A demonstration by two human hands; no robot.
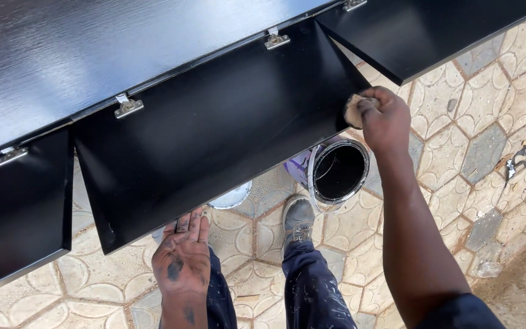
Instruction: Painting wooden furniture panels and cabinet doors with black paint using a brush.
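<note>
Right hand clenched on tan sponge pad, pressed to right edge of black hinged door panel. Left hand flat and open, fingers touching panel's lower edge. Below panel: open paint can on patterned paving, beside grey shoe.

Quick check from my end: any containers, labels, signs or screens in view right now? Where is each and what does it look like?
Paint can: on the paved ground below the black panel's right edge, just under the right hand; round, open, shiny metal rim, black inside, purple and white outer wall.
Lid-like disc: on the ground beside the can, mostly hidden under the black panel; round, silvery.
No signs or screens show.
</note>
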